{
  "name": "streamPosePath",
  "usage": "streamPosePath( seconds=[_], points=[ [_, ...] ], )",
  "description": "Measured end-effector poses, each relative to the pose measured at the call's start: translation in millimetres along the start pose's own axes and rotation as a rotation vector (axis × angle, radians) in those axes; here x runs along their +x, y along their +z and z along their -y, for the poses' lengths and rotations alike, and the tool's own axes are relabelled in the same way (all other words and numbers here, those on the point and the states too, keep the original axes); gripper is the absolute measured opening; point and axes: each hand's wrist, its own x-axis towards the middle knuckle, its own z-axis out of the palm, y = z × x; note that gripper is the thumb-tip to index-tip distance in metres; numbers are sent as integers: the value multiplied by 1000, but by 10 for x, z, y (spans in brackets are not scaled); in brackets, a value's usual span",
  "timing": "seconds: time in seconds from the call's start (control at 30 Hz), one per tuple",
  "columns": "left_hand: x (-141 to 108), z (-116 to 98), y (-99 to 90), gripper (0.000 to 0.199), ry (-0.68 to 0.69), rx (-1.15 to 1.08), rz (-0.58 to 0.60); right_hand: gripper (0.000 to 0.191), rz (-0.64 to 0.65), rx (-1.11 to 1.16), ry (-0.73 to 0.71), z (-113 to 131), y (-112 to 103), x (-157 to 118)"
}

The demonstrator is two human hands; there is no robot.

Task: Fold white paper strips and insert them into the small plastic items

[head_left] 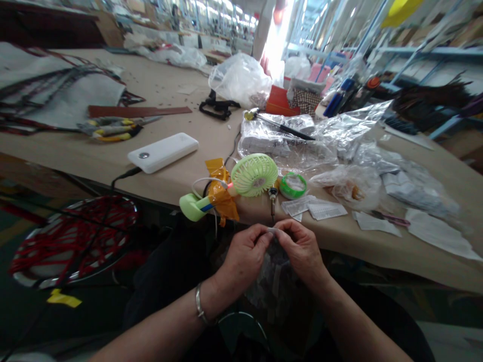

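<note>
Both of my hands meet just in front of the table's near edge. Thumb and fingers of my left hand (247, 254) pinch one end of a small whitish strip (272, 230), and my right hand (300, 246) pinches its other end. Most of the strip is hidden by the fingertips. Right above it, a metal-tipped tool like a soldering iron (272, 197) points down over the edge. Beside that stands a light green fan (254, 175), fixed with orange tape (222, 193). Below the hands, a blurred heap of small pale pieces (269, 281) lies in shadow.
A green-rimmed round dish (293, 186) and printed paper slips (326, 207) lie right of the fan. A white power bank (164, 152), pliers (113, 129) and a brown strip (138, 111) are left. Plastic bags (350, 186) cover the right side. A red-corded round seat (75, 241) stands lower left.
</note>
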Motion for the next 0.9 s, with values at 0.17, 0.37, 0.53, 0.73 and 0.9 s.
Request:
streamPosePath(
  seconds=[0.17,0.37,0.53,0.73,0.9],
  points=[
    [59,19,-21,19,96,91,-33,10,-31,-77,-44,-13,18,36],
    [96,58,-28,20,164,155,-42,8,-54,-137,-104,-37,14,63],
    [118,51,-31,20,181,170,-58,8,-64,-150,-131,-66,24,88],
    [151,43,-32,19,163,168,-66,8,-88,-186,-158,-60,31,104],
    [166,51,-33,21,166,159,-65,8,-88,-199,-167,-27,32,107]
  ],
)
